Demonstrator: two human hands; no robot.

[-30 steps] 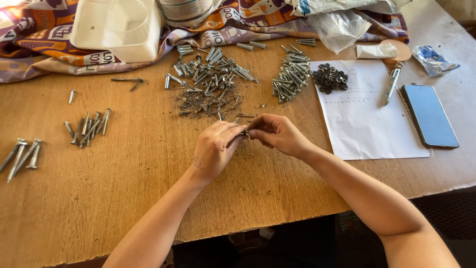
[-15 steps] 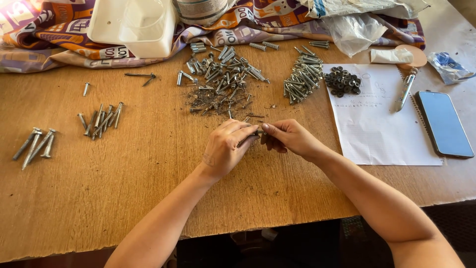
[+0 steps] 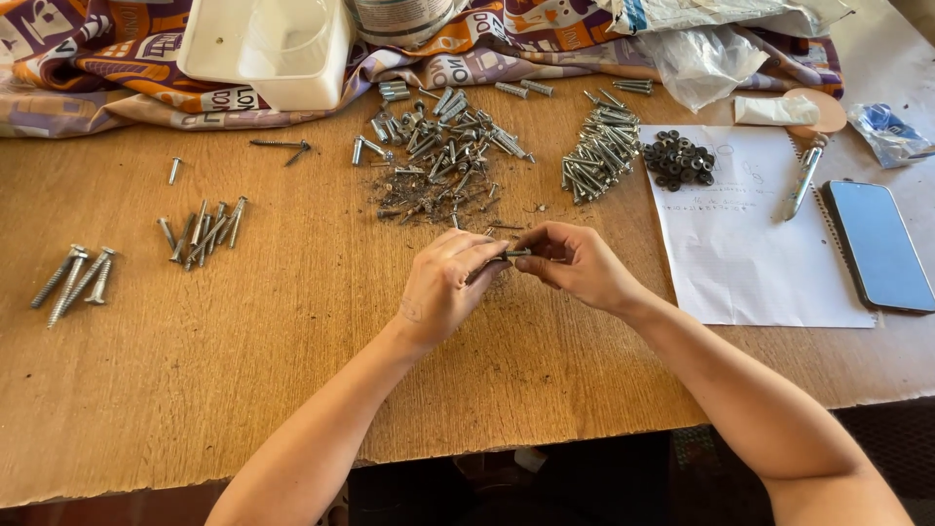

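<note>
both hands meet mid-tabletop: the left hand (image 3: 443, 287) and right hand (image 3: 575, 263) pinch a small screw (image 3: 516, 253) between their fingertips. at twelve o'clock lies a mixed screw pile (image 3: 443, 156), at one a sorted bundle (image 3: 596, 156) and dark washers (image 3: 677, 159) on paper (image 3: 750, 263). a phone (image 3: 878, 244) sits at three, loose bolts (image 3: 76, 278) at nine on the worn wooden tabletop (image 3: 243, 370).

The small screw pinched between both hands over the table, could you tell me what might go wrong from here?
1. The screw is held only by fingertips of the left hand and right hand; it could slip and drop among the mixed pile just beyond, undoing the sorting.
2. A sleeve or forearm might sweep the washers off the paper sheet.
3. Sharp tips could prick fingers.
</note>
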